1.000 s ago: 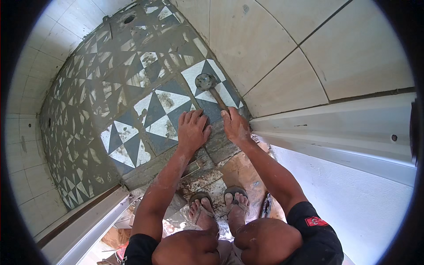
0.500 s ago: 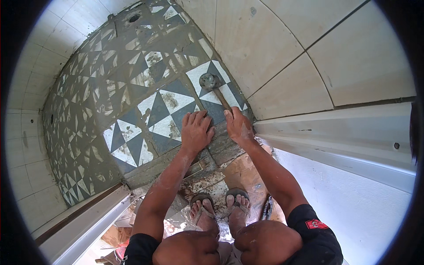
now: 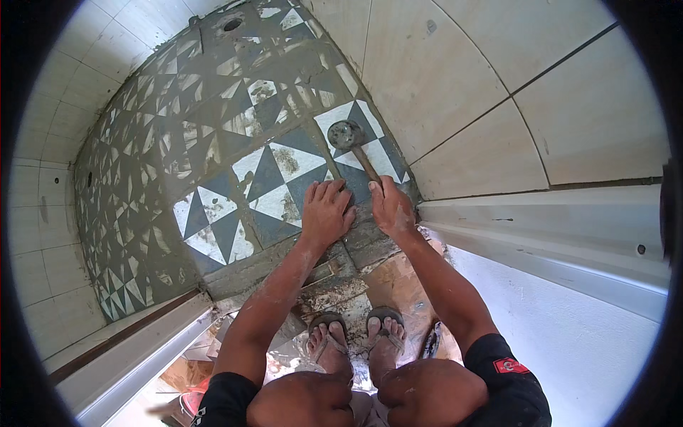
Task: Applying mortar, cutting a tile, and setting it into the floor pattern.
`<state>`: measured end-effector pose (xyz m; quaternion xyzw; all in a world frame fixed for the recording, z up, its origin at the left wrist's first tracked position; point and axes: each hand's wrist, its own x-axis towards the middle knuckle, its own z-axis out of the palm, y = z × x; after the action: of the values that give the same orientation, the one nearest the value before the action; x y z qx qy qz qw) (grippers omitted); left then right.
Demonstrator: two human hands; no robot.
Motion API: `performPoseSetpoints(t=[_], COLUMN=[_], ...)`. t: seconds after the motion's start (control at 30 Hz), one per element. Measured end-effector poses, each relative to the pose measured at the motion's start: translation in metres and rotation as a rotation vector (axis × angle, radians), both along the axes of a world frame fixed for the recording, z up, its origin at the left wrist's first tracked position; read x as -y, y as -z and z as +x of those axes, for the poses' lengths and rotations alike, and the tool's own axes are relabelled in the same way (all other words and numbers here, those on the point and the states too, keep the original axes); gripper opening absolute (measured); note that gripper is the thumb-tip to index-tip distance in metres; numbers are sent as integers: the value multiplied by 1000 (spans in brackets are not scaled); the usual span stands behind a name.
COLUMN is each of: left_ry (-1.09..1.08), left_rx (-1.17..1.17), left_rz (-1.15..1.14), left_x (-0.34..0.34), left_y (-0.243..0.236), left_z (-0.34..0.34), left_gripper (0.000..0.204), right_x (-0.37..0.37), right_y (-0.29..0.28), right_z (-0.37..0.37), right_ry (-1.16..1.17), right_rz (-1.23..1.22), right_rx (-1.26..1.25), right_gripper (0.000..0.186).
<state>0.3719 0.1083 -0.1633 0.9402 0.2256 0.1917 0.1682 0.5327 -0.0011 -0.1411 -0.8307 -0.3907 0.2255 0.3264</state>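
My right hand (image 3: 393, 208) is closed round the wooden handle of a mallet (image 3: 368, 164). Its round, dark, mortar-smeared head is over a grey-and-white patterned tile (image 3: 369, 162) beside the right wall; whether it touches the tile I cannot tell. My left hand (image 3: 327, 215) lies palm down at the near edge of the tile row, holding nothing, fingers stretched forward. Those fingertips rest near the joint between this tile and a second patterned tile (image 3: 274, 183) to its left. Farther left in the same row is another patterned tile (image 3: 213, 226).
Grey mortar smears the rest of the patterned floor (image 3: 153, 185), which has a round drain hole (image 3: 233, 25) at the far end. Beige wall tiles (image 3: 455, 107) rise on the right. White door frame pieces (image 3: 541, 224) flank the opening, and my sandalled feet (image 3: 385, 334) stand below the dirty threshold.
The whole view has shifted slightly, so the floor appears farther right. My right hand still grips the mallet over the same tile, and my left hand stays at the tile edge.
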Motion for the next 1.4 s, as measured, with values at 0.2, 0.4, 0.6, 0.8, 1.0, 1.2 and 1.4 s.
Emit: performPoseSetpoints(t=[0.2,0.4,0.6,0.8,1.0,1.2,1.4], left_ry=[5,6,4,-5,-7,-8,3], left_rx=[6,-5,2,3,21,25,-4], left_rz=[5,6,19,12,-7,7,-33], left_x=[-1,0,0,1,1,0,1], left_y=[1,0,-1,-2,0,0,-1], left_z=[0,-1,0,1,1,1,2], left_gripper=[42,41,41,39,40,39,38], right_x=[3,9,11,17,35,68,84], right_y=[5,5,4,6,12,5,1], right_z=[-2,-3,-3,-4,-11,-23,-24], right_ry=[62,63,64,79,101,124,139], right_rz=[-21,-6,-4,42,59,102,-40], right_rx=[-26,-5,-36,-85,-95,-104,-159], right_gripper=[35,37,37,35,34,32,36])
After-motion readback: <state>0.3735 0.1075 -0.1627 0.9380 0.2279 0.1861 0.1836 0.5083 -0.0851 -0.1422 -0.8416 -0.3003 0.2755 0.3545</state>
